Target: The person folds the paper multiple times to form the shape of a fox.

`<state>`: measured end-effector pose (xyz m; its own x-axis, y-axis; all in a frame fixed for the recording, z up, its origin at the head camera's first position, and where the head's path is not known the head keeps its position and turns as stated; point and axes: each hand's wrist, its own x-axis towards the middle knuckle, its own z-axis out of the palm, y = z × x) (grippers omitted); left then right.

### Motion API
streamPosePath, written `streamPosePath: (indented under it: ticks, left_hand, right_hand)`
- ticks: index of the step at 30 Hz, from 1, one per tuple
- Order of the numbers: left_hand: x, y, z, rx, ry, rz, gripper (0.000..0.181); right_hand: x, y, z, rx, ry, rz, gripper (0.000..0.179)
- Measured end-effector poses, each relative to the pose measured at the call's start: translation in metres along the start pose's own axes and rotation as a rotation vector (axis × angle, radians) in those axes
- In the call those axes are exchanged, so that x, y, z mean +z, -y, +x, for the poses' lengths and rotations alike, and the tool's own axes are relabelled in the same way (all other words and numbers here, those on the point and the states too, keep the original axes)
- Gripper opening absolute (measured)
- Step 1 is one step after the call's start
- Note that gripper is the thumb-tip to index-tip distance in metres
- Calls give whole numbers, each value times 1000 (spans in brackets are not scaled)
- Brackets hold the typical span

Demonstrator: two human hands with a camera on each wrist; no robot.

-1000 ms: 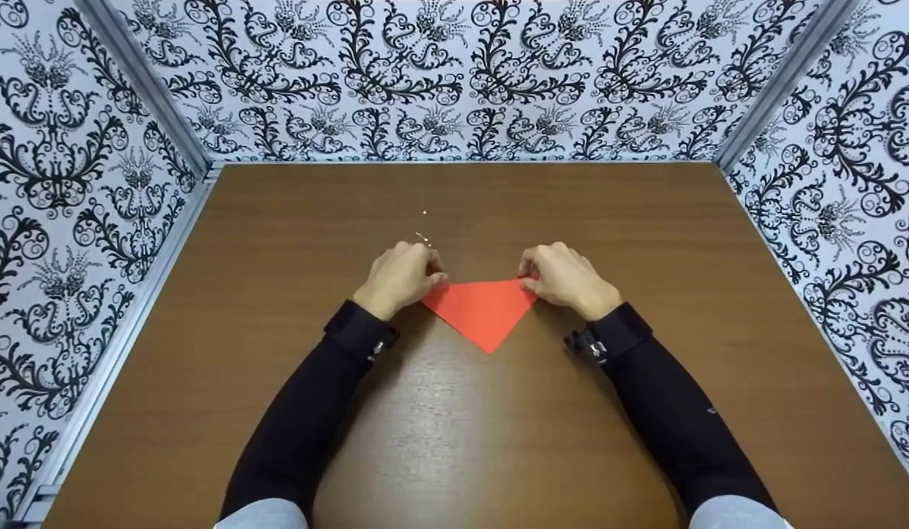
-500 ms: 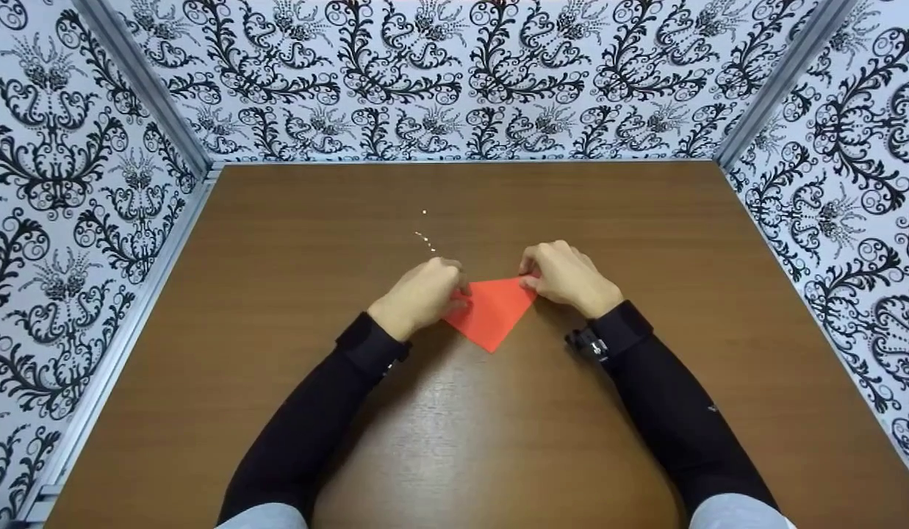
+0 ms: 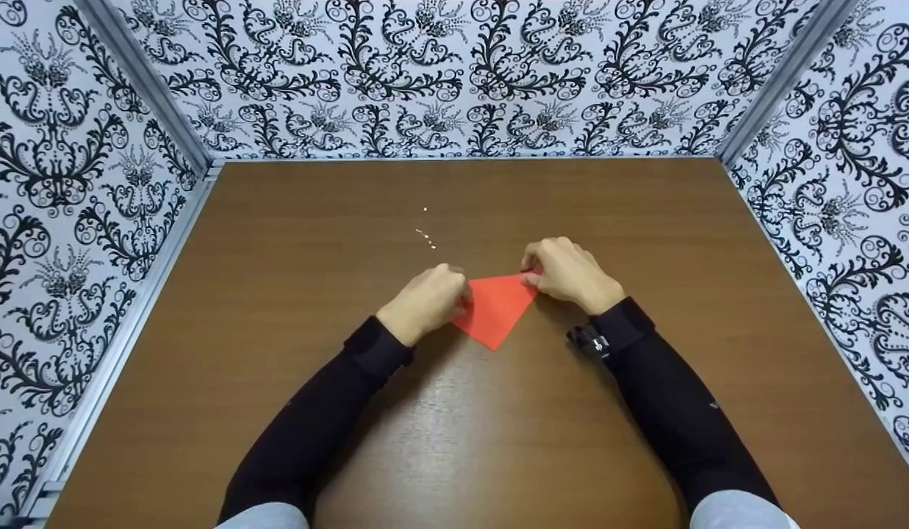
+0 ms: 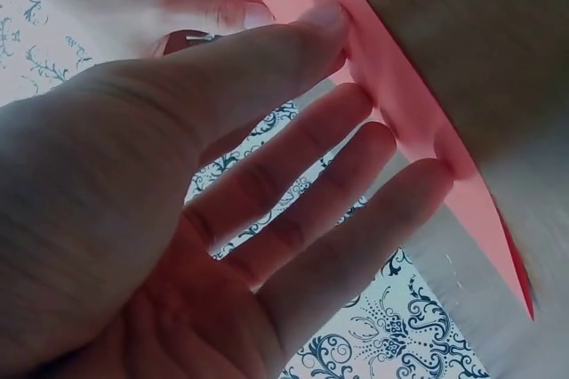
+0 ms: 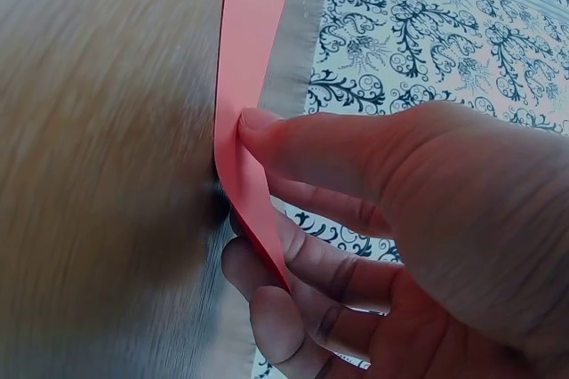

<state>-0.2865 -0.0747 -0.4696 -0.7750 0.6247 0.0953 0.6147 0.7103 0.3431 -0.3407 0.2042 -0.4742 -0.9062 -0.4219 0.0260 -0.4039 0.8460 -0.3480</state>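
Observation:
A folded sheet of red paper (image 3: 494, 312) lies at the middle of the table, its point facing me. My left hand (image 3: 427, 301) pinches its left part and hides that corner in the head view. In the left wrist view the thumb (image 4: 316, 36) presses on the paper (image 4: 400, 85), and several fingertips touch the same strip lower down. At the upper right corner my right hand (image 3: 569, 272) pinches the paper between thumb and fingers. The right wrist view shows the thumb (image 5: 267, 130) on the bent strip of paper (image 5: 244, 50), with fingers behind its lower end.
The brown wooden table (image 3: 454, 448) spreads around the paper. Small white specks (image 3: 426, 236) lie beyond my left hand. Patterned white-and-black walls (image 3: 454, 81) enclose the back and both sides, with metal rails (image 3: 145, 88) at the corners.
My left hand has shifted right and slightly toward me, covering more of the paper's left side and uncovering more white specks. My right hand keeps its place at the right corner.

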Motion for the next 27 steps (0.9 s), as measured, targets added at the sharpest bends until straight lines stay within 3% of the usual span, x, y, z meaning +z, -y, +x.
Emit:
streamPosePath:
  ticks: [16,23,27]
  left_hand:
    - [3,5,1,-4,-14,23,11]
    - [5,10,-2,-2,-15,15,6]
    - [7,13,-3,21,-43,23,4]
  right_hand:
    - [-6,-1,-5,-15,-38,-7,14]
    - [-11,18,-17,-135,-84,51,13]
    - [-5,32,-28,-233,-66,59,12]
